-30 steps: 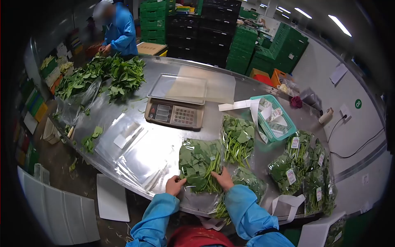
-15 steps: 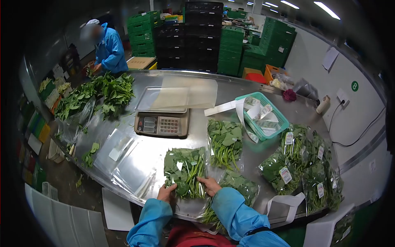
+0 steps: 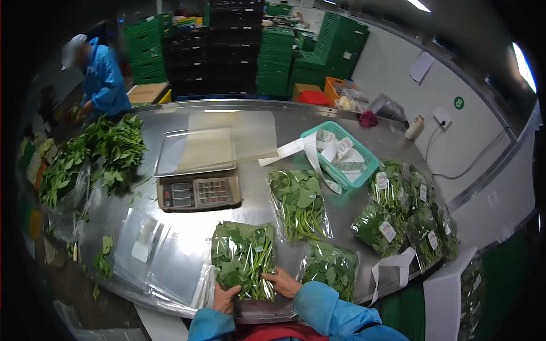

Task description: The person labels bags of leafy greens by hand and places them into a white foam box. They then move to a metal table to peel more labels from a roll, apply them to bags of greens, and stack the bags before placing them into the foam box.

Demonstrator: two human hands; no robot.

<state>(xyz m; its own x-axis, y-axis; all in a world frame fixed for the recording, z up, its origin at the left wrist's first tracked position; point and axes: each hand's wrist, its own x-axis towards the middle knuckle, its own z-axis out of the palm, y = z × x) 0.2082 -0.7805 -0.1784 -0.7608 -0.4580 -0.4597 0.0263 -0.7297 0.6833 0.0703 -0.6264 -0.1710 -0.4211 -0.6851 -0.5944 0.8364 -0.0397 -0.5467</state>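
Note:
A clear bag of leafy greens [image 3: 243, 258] lies near the table's front edge, between my two hands. My left hand [image 3: 226, 298] is at its lower left corner, with the thumb on the bag. On the bag's lower right side my right hand [image 3: 282, 282] pinches the plastic near the stems. Another bagged bunch [image 3: 298, 202] lies just behind to the right, and one more [image 3: 330, 267] sits right of my right hand. Behind the held bag stands a scale [image 3: 199, 192] with a metal tray.
Loose greens [image 3: 116, 148] are heaped at the left, near flat plastic bags [image 3: 139, 244]. A green basket [image 3: 372, 165] holds label strips. Labelled bags [image 3: 388, 230] lie at the right, beside a white strip [image 3: 404, 262]. A co-worker [image 3: 105, 79] in blue stands at the back left.
The view has turned to the right, so the table and scale appear further left. Both hands and the bag between them sit lower and nearer the table's front edge.

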